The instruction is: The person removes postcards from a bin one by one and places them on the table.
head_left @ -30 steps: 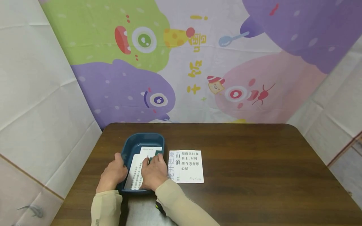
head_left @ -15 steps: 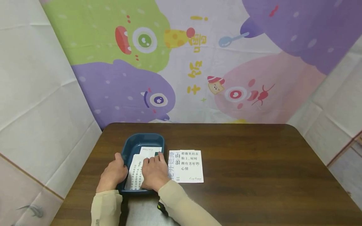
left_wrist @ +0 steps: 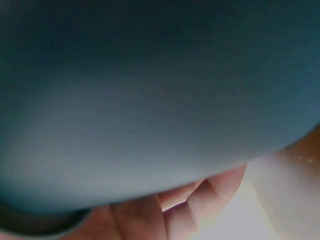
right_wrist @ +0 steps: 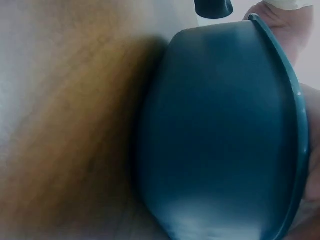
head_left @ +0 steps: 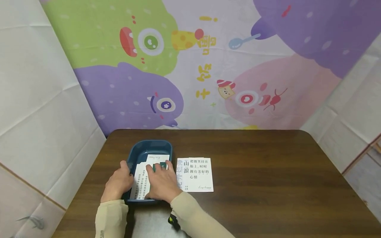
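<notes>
My left hand (head_left: 119, 181) holds a dark blue plastic tray (head_left: 150, 143) by its left side. In the left wrist view, fingers (left_wrist: 187, 212) show at the edge of the tray's wall. White printed cards (head_left: 140, 181) lie overlapped inside the tray, one white card (head_left: 157, 157) farther back with a dark green one (head_left: 162, 164) in front. My right hand (head_left: 162, 183) reaches over the near right side into the tray, fingers spread on the cards and thumb toward the near wall. Its palm hides part of the cards.
More printed cards (head_left: 201, 183) lie overlapped on the brown wooden table (head_left: 268, 172), just right of the tray. A cartoon-print cloth (head_left: 190, 59) hangs behind the table, with pale cloth walls (head_left: 38, 99) on both sides.
My right hand's fingers were bent inward half a second ago and are now more spread, uncovering more of the green card. The left hand and the tray have stayed in place.
</notes>
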`<state>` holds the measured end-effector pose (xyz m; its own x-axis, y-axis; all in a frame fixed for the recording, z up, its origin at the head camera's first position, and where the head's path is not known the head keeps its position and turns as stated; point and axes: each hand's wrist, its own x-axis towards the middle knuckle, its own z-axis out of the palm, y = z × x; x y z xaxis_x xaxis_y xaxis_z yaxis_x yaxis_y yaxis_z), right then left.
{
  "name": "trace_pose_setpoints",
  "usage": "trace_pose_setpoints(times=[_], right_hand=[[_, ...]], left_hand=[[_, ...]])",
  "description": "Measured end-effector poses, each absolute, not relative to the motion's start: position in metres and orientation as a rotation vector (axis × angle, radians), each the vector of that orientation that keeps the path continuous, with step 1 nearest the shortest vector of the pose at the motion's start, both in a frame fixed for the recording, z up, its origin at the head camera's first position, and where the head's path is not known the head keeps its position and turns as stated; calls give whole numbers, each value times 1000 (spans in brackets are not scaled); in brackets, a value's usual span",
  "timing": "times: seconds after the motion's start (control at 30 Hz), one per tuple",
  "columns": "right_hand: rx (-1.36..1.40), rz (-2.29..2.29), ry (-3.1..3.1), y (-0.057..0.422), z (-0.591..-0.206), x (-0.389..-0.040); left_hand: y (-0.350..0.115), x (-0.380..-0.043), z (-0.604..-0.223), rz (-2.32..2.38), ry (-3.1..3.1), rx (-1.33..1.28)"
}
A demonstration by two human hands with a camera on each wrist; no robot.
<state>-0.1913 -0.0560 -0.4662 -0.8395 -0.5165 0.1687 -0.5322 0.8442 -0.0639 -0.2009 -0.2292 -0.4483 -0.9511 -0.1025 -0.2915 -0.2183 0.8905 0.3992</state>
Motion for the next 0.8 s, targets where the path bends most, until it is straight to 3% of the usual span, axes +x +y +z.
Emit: trace_pose_setpoints(times=[0.2, 0.8], right_hand=[[811, -48, -2895, -57, -466, -190], [727, -86, -2947, -61, -460, -186]], left_hand=[[-228, -200, -450, 637, 2809, -219], [-230, -201, -448, 643, 2803, -213]])
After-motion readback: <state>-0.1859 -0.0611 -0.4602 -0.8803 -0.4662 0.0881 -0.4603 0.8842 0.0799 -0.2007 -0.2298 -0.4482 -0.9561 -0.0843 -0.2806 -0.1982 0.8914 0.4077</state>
